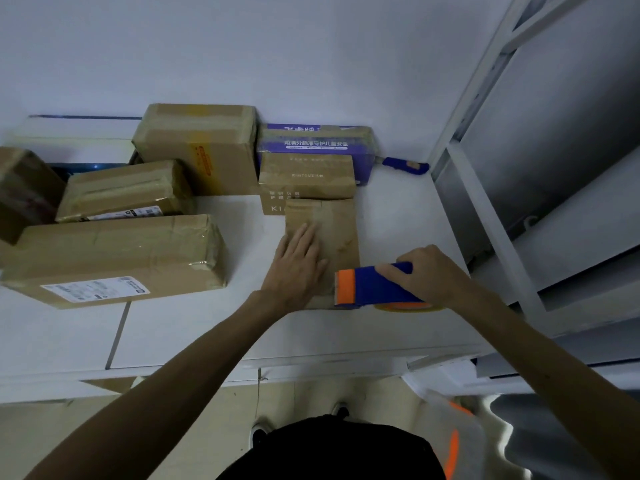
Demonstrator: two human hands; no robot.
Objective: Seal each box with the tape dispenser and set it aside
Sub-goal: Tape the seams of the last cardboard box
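A small flat brown cardboard box (337,230) lies on the white table (194,327) in front of me. My left hand (298,265) presses flat on its top with straight fingers. My right hand (424,275) grips the blue tape dispenser (372,287) by its handle. The dispenser's orange front edge sits at the near right corner of the box, and its tape roll (408,307) shows underneath.
Several taped brown boxes crowd the left and back: a long one (114,258), a smaller one (124,190), a tall one (204,147). A brown box (306,178) and a purple carton (318,142) stand behind. A blue utility knife (405,165) lies at the back right. A grey metal rack (519,202) borders the right.
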